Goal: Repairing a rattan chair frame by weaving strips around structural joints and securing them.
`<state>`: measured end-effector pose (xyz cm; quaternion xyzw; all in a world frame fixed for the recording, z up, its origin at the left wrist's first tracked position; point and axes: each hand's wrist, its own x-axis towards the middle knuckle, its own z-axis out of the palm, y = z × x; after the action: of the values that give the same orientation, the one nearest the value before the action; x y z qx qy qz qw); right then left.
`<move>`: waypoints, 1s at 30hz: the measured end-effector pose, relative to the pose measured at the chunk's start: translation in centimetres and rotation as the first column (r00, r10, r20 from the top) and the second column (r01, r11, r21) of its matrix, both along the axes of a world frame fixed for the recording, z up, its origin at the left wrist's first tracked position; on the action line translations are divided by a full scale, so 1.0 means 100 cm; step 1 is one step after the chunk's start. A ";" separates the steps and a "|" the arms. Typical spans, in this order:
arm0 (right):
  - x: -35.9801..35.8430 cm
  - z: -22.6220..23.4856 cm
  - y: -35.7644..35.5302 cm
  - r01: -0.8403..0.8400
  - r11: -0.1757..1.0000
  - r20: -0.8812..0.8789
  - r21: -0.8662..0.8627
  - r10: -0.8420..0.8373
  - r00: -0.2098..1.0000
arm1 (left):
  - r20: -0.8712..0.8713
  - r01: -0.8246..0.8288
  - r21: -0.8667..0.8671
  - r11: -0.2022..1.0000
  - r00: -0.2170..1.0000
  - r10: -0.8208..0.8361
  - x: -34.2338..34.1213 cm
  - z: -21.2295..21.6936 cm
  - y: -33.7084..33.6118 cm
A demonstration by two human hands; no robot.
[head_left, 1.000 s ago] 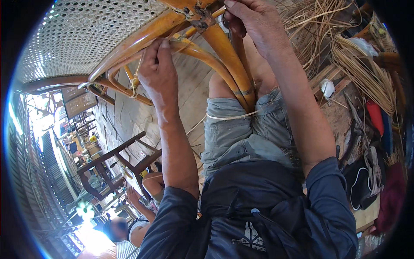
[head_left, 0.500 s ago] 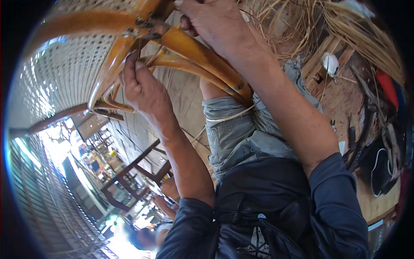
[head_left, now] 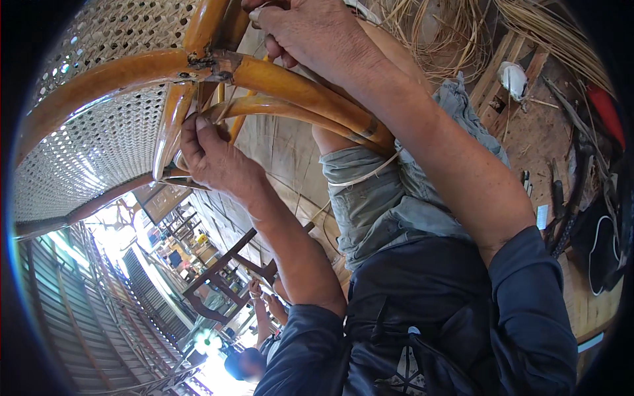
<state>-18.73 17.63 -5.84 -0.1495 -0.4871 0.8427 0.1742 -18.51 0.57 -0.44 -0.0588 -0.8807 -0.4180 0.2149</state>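
Note:
A glossy amber-brown cane furniture frame [head_left: 290, 76] with woven cane panels [head_left: 92, 145] reaches over my lap from the upper left. Several of its poles meet at a joint [head_left: 214, 65] with dark, rough patches. Below that joint, my left hand [head_left: 221, 155] is closed in a pinch on what looks like a thin cane strip, mostly hidden by the fingers. My right hand [head_left: 314, 33] is up at the top edge, right of the joint, its fingers curled together. Something small and pale shows between them, too little to name.
Loose cane strands [head_left: 436, 39] and a bundle of them [head_left: 561, 33] lie at the upper right. Near these are a white object [head_left: 512, 80], a red item [head_left: 604, 112] and dark tools [head_left: 581, 165]. Another person [head_left: 247, 363] sits beyond a dark wooden frame [head_left: 218, 280] at lower left.
The view has shifted, showing more of the woven panel. My left hand sits lower relative to the joint. My right hand stays closed near the top edge.

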 end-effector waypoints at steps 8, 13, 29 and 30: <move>0.002 0.010 -0.002 -0.021 0.991 -0.058 -0.134 0.013 0.998 | 0.130 -0.060 0.333 0.941 0.991 0.018 0.006 -0.001 0.026; 0.007 0.014 0.010 -0.033 0.911 -0.011 -0.411 0.032 0.999 | 0.198 -0.112 0.580 0.807 0.980 -0.006 -0.001 0.001 0.030; 0.010 0.030 0.011 -0.364 0.768 -0.215 -0.528 0.293 0.932 | 0.410 -0.155 0.735 0.660 0.877 -0.250 -0.012 0.020 0.025; 0.009 0.031 0.008 -0.367 0.764 -0.220 -0.531 0.294 0.930 | 0.427 -0.169 0.732 0.660 0.869 -0.252 -0.013 0.022 0.024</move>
<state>-17.79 18.42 -2.73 -0.0535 -0.2236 0.9732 0.0007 -19.82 2.95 1.80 0.1227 -0.6517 -0.7481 -0.0225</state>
